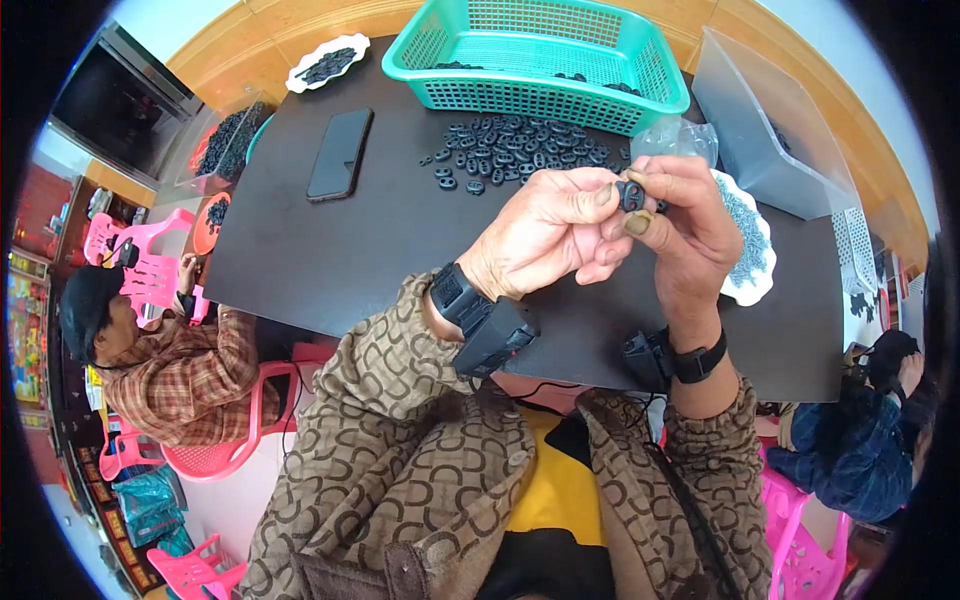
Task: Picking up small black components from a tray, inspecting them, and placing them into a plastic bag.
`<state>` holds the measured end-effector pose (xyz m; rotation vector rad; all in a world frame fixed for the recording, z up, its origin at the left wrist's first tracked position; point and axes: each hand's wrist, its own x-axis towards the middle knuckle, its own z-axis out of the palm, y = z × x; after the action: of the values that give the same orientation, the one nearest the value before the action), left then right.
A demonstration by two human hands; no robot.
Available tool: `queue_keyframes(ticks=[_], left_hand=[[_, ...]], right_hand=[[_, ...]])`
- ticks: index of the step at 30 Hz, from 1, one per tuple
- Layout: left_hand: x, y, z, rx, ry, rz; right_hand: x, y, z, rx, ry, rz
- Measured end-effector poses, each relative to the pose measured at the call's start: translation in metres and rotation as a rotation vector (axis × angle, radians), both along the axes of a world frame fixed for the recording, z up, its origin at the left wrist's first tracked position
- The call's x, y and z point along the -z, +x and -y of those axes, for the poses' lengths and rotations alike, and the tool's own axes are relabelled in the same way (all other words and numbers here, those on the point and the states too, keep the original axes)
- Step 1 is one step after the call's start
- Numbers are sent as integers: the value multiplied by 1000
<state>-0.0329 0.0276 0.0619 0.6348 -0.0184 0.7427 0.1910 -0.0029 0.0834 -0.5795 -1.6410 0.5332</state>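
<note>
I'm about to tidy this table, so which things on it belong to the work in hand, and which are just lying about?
Seems part of the work:
black piece between left hand and right hand
pile of similar pieces
green basket with more inside
white dish of small greyish pieces

Probably just lying about:
phone
clear plastic bag

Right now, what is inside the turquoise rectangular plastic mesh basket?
Small black pieces lie toward the near side of the basket. Its near wall covers the closest strip inside, so I cannot see what else lies there.
</note>
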Motion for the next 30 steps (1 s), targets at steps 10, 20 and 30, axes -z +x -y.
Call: queue_keyframes(ticks=[10,20,30], left_hand=[[10,-8,-1,-3,-50,1],[6,10,0,-5,-93,66],[-17,-9,1,-277,-40,-184]], right_hand=[[13,-13,0,33,23,7],[0,-8,2,64,-21,47],[2,-11,-13,-1,-110,-4]])
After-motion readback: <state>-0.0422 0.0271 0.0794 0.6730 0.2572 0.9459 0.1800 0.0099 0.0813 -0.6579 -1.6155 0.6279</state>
